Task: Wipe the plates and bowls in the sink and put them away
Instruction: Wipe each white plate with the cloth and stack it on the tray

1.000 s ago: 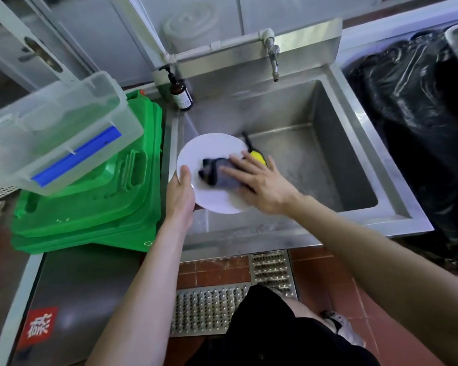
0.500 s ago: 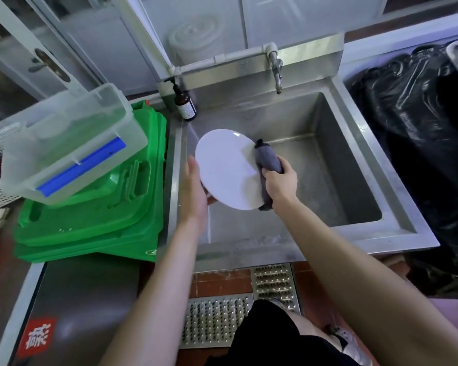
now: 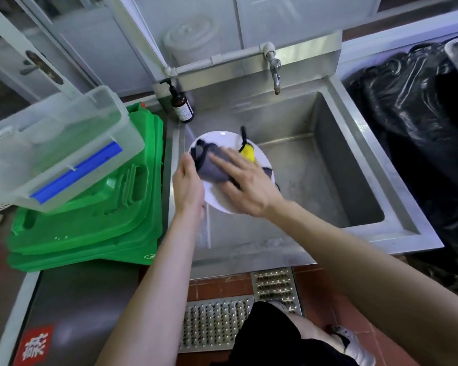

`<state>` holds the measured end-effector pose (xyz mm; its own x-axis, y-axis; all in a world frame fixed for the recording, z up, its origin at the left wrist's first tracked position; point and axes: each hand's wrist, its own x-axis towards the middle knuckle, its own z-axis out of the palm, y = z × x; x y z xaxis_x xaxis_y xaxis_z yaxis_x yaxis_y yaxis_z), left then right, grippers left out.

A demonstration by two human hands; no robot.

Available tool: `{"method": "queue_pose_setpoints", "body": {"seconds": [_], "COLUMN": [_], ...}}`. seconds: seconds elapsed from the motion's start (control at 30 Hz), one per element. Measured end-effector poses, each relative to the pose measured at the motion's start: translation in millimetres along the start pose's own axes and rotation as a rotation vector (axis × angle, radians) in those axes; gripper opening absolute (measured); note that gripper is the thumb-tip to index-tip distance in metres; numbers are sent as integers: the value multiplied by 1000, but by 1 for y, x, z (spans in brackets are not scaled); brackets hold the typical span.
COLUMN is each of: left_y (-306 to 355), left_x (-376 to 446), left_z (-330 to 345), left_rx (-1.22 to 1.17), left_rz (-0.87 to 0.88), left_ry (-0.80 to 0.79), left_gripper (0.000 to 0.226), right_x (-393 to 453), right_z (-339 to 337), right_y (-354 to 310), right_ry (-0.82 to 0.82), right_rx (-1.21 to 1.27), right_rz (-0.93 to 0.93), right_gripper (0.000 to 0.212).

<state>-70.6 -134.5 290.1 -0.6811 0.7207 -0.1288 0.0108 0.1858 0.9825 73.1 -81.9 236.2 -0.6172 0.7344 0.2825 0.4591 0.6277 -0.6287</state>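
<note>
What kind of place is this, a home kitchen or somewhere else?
Probably a commercial kitchen's washing-up area: a deep stainless steel sink with a plain wall tap, a metal floor drain grate and stacked green plastic lids.

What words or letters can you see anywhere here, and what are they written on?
Red square sticker on the steel counter, bottom left: one white Chinese character, too blurred to read for sure.
Pale label on the brown pump bottle at the sink's back corner: a small reddish mark, too small to read.
Small oval mark on the front edge of the green plastic lids: too small to read.
No other writing shows.
</note>
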Motion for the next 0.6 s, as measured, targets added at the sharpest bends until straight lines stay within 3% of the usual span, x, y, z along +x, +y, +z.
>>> {"method": "queue_pose_setpoints", "body": {"seconds": [0.1,0.17,0.27,0.37,0.47,0.6], "left_y": [-3,-6,-9,-14,-5,3], "left_x": [16,9,-5,-8,-11,6], "left_z": [-21,-24,-20,-20,-14,-9], "left_rx": [30,65,101,54,43,-102], "left_rz": [-73,-83,-72,-99,-123,-256], "left_ry": [-1,-86,-188,-225,-207,-10], "left_gripper": [44,48,47,77,64,37], "right_x": [-42,-38,9,42,46,1], "right_z": [7,0,-14,-28,-27,-15], "right_y": [-4,10,33,48,42,11], "right_ry": [-168,-172,-65,0,16,-113], "right_rx": [-27,-102,-210,-141,-87,-102], "right_rz": [-184,-261,-131,45,82,-117], "right_gripper": [60,61,62,65,67,58]}}
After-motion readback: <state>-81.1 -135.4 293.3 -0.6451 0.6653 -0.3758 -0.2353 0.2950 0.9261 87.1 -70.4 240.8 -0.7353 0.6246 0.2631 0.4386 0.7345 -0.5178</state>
